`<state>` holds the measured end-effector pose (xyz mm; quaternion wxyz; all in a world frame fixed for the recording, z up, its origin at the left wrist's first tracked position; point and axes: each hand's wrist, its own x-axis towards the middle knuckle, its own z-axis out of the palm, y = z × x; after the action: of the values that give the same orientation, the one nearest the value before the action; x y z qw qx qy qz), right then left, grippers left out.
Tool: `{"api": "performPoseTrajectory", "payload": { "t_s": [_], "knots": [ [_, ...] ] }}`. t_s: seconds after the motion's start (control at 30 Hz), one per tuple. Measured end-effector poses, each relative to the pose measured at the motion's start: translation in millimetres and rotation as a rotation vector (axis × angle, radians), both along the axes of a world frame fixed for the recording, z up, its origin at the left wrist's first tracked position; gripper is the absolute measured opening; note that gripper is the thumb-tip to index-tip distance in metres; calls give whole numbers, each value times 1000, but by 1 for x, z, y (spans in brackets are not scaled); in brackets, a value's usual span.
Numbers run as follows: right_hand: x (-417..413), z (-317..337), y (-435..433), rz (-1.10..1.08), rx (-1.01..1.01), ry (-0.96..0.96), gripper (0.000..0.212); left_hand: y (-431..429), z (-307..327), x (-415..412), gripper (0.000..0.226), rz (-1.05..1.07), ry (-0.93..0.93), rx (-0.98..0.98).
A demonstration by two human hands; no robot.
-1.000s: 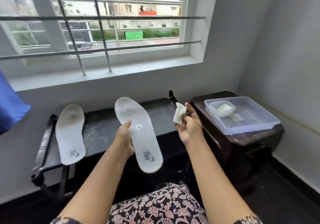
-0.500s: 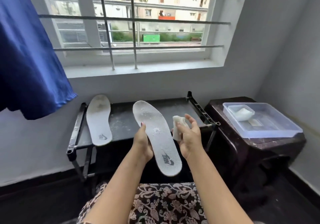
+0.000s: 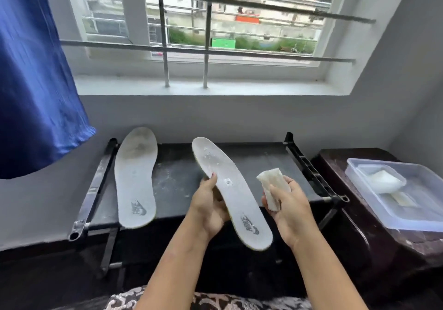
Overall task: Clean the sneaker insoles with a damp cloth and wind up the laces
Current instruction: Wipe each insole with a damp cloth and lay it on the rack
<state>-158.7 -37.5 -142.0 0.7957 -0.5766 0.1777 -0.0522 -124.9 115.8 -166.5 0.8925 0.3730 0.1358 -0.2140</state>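
In the head view, the right hand has come back from the far right corner of the black rack, where it was a second ago, and is now just beside the held insole, with its fingers pinching a folded white cloth. The cloth does not yet touch the insole, so the wiping of this one seems about to begin rather than finished. The left hand holds the insole from below at its middle, thumb on the upper edge, toe end raised over the rack and heel end hanging past its near edge. There are two insoles: the held one and a second insole lying flat near the rack's left edge, with a grey stain at its toe. There is one cloth in hand, one clear plastic tray on the dark stand at the right, and no laces are visible.
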Motion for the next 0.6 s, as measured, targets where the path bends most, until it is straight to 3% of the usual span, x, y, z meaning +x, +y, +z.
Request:
{"api": "performPoseTrajectory", "payload": {
  "t_s": [0.2,0.4,0.6],
  "knots": [
    [6,2,14,175,-166,27,4,-5,-6,9,36,57,20,-6],
    [0,5,25,352,-167,65,15,6,-10,-2,38,71,25,-9],
    [1,4,29,356,-197,95,8,9,-1,-16,46,26,-43,-84]
  ]
}}
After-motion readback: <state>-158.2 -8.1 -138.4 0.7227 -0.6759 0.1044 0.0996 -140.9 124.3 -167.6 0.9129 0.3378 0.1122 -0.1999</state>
